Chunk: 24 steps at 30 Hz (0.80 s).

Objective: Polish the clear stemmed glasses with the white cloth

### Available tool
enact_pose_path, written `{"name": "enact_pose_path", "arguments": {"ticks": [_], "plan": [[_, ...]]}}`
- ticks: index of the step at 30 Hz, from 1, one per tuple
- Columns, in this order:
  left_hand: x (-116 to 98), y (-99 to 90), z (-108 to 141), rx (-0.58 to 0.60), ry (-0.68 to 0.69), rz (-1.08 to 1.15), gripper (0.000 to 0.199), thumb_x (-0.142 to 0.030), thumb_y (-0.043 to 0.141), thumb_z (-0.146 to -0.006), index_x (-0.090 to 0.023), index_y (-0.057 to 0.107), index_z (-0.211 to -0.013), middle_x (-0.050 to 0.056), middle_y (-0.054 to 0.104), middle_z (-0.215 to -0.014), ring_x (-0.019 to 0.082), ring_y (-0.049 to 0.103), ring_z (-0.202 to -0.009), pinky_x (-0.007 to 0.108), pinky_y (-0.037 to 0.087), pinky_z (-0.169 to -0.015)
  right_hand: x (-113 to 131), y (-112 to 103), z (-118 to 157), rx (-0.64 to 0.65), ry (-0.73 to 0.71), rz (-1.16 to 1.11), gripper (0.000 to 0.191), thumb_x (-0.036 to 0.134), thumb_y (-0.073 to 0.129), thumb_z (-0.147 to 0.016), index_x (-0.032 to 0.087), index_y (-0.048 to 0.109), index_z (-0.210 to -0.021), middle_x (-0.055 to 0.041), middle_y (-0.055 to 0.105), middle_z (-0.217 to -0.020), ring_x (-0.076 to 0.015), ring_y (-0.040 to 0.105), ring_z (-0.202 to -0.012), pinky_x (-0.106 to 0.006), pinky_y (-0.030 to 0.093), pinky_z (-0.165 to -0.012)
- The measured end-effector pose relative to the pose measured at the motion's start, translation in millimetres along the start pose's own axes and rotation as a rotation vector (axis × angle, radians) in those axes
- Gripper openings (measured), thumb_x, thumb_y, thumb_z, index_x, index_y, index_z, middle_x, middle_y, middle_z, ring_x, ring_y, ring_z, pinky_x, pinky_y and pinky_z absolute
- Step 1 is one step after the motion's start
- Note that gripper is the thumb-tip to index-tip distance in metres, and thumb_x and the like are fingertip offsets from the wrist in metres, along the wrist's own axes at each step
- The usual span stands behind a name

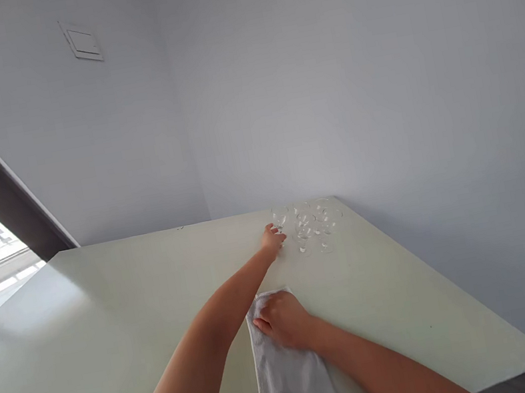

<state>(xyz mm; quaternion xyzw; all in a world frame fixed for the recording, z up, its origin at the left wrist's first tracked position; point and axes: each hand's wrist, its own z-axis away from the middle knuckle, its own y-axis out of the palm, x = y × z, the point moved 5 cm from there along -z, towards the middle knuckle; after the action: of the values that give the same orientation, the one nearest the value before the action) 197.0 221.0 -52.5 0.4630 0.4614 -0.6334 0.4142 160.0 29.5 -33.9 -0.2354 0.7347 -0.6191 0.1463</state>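
left hand [274,240], fingers spread, at a clear glass [280,218], upper centre; right hand [284,318] closed over grey cloth [295,380], lower centre

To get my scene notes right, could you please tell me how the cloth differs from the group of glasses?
The cloth is pale grey and opaque; the glasses are clear. The cloth lies spread in the foreground, one corner folded; the glasses are clustered farther back. The right hand rests on the cloth; the left hand reaches to the leftmost glass. Both are on the table.
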Motion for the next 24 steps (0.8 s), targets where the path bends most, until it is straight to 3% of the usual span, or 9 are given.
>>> {"name": "enact_pose_path", "arguments": {"ticks": [4,6,8,11,19,21,24], "plan": [[1,5.3,-12,0.0,0.047,0.017,0.031,-0.021,0.061,-0.069,-0.021,0.055,-0.1,0.006,0.06,-0.093,0.009,0.054,-0.066,0.02,0.043,-0.054,-2,-3,2,-0.006,-0.017,-0.023,0.033,0.03,0.044,-0.085,0.018,0.059,-0.058,-0.0017,0.061,-0.058,-0.0138,0.052,-0.057,-0.028,0.029,-0.055],[3,-9.4,-15,-0.034,0.079,0.017,0.019,-0.022,0.059,-0.071,-0.02,0.058,-0.09,0.004,0.059,-0.085,0.008,0.053,-0.064,0.02,0.044,-0.055,-2,-3,2,0.006,-0.038,-0.04,0.034,0.03,0.042,-0.086,0.018,0.06,-0.06,-0.0017,0.062,-0.06,-0.0142,0.053,-0.059,-0.028,0.03,-0.058],[6,-38.0,-14,-0.098,0.104,0.016,0.016,-0.021,0.057,-0.073,-0.02,0.059,-0.089,0.002,0.058,-0.08,0.007,0.052,-0.061,0.021,0.045,-0.056,-3,-1,3,0.019,-0.049,-0.054,0.035,0.031,0.042,-0.087,0.018,0.061,-0.061,-0.0019,0.063,-0.062,-0.0144,0.054,-0.061,-0.028,0.031,-0.06],[13,-104.1,-6,-0.229,0.121,0.01,0.018,-0.021,0.054,-0.074,-0.019,0.058,-0.091,0.002,0.057,-0.077,0.007,0.05,-0.058,0.021,0.046,-0.055,-3,1,4,0.018,-0.052,-0.075,0.035,0.031,0.042,-0.087,0.018,0.06,-0.06,-0.0016,0.063,-0.062,-0.0139,0.053,-0.061,-0.027,0.031,-0.061],[53,-327.4,56,-0.605,0.071,-0.068,0.02,-0.022,0.057,-0.073,-0.018,0.058,-0.093,0.001,0.057,-0.073,0.01,0.052,-0.059,0.026,0.047,-0.063,-2,3,5,-0.048,-0.044,-0.117,0.038,0.028,0.04,-0.088,0.019,0.05,-0.052,0.0002,0.055,-0.054,-0.0132,0.047,-0.054,-0.027,0.028,-0.056],[63,-369.0,70,-0.671,0.031,-0.076,0.022,-0.022,0.057,-0.075,-0.017,0.057,-0.097,0.002,0.059,-0.08,0.011,0.055,-0.065,0.028,0.048,-0.067,-3,5,5,-0.063,-0.038,-0.129,0.039,0.028,0.039,-0.088,0.019,0.047,-0.05,0.0005,0.053,-0.052,-0.0132,0.045,-0.052,-0.027,0.027,-0.055],[75,-409.6,81,-0.708,-0.027,-0.066,0.028,-0.028,0.054,-0.081,-0.015,0.053,-0.106,0.006,0.058,-0.098,0.015,0.057,-0.082,0.034,0.049,-0.074,-4,8,4,-0.077,-0.028,-0.13,0.041,0.029,0.037,-0.088,0.019,0.044,-0.049,0.0009,0.051,-0.05,-0.0131,0.043,-0.05,-0.027,0.026,-0.054]]}}
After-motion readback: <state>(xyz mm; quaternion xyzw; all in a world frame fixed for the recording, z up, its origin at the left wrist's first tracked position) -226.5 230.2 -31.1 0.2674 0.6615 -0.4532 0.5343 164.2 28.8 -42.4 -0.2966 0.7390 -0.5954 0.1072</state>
